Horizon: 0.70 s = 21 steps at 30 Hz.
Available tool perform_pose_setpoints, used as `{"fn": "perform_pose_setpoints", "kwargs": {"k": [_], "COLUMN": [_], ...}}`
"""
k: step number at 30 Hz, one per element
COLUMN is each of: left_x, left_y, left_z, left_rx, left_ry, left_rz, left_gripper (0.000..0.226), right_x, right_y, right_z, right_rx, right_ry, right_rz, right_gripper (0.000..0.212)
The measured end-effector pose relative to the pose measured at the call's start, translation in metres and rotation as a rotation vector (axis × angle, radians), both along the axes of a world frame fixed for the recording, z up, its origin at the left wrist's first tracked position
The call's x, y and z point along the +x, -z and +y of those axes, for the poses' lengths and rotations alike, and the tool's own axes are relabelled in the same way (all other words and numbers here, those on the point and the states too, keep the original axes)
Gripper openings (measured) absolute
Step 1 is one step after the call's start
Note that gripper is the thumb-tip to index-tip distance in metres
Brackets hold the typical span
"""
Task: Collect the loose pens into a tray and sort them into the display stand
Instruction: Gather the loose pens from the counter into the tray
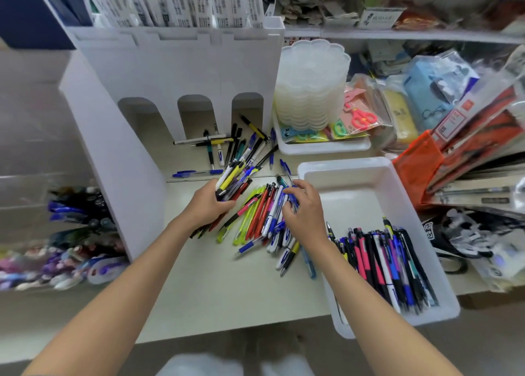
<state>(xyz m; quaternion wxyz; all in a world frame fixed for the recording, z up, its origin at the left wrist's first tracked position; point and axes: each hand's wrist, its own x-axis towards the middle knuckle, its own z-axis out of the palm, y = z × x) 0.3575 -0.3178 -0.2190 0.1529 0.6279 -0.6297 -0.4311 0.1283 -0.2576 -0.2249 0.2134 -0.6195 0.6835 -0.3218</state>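
Collecting stage, I judge: my left hand point(208, 205) grips a pen bundle point(233, 179) and my right hand point(305, 209) curls round blue pens point(292, 198) on the loose pile point(255, 216), just left of the tray point(369, 176). Next, both handfuls should swing right, into it.

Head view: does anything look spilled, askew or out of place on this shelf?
Yes. Loose pens lie in a jumbled heap on the shelf between the display stand and the tray, more strewn crisscross by the stand's arched openings. The left hand grips a bundle; the right hand curls on pens in the heap.
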Motion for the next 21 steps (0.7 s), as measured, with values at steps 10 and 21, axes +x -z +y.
{"fn": "perform_pose_setpoints", "kwargs": {"k": [10, 21], "left_x": [-0.039, -0.16], "left_y": [-0.056, -0.091], "left_z": [0.032, 0.102], "left_rx": [0.155, 0.289], "left_ry": [-0.031, 0.015], "left_rz": [0.404, 0.536], "left_gripper": [0.044, 0.028], "right_x": [-0.005, -0.086], "right_y": [-0.043, -0.102], "right_z": [0.003, -0.002], "right_rx": [-0.018, 0.06], "right_ry": [0.014, 0.093], "right_rz": [-0.312, -0.648], "right_gripper": [0.026, 0.04]}}
